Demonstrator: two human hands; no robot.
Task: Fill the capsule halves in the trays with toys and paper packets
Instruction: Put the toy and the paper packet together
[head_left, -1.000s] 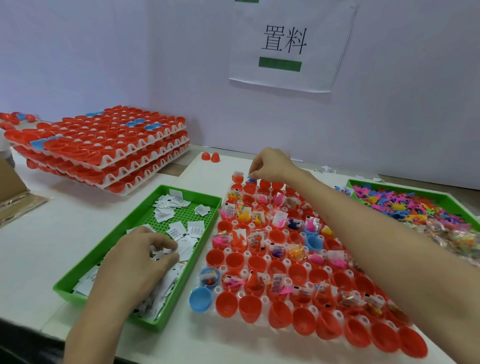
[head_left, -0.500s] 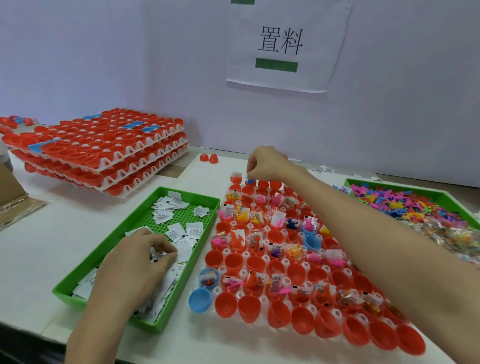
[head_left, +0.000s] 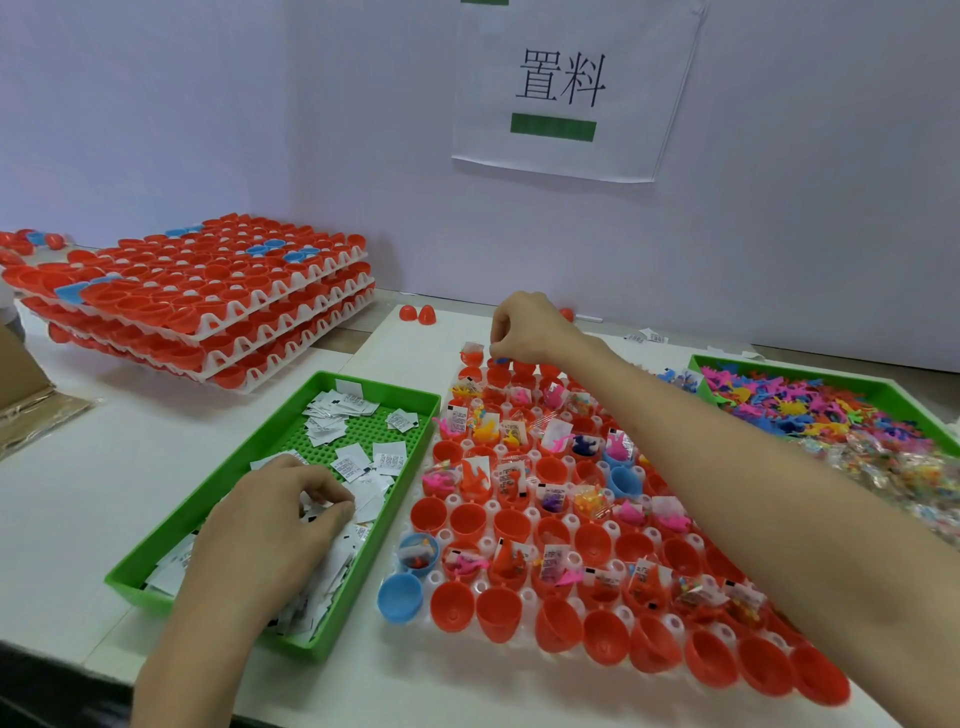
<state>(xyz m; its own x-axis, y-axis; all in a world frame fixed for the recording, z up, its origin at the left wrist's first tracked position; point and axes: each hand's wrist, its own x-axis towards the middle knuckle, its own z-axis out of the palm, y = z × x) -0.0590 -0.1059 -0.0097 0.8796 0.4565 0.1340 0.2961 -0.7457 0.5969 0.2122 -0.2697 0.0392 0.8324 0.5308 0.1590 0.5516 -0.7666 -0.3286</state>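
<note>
Left fingers (head_left: 332, 512) pinch packets (head_left: 358, 465) in green tray (head_left: 224, 467); right fingers (head_left: 506, 340) curled over capsule halves (head_left: 467, 519), grip unclear

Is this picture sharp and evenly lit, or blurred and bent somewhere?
Head view: soft, even light, faint shadows under the stacked trays; wall sign sharp, its sides slanted by the wide lens; toy tray at right blurred; print on paper packets unreadable.
</note>
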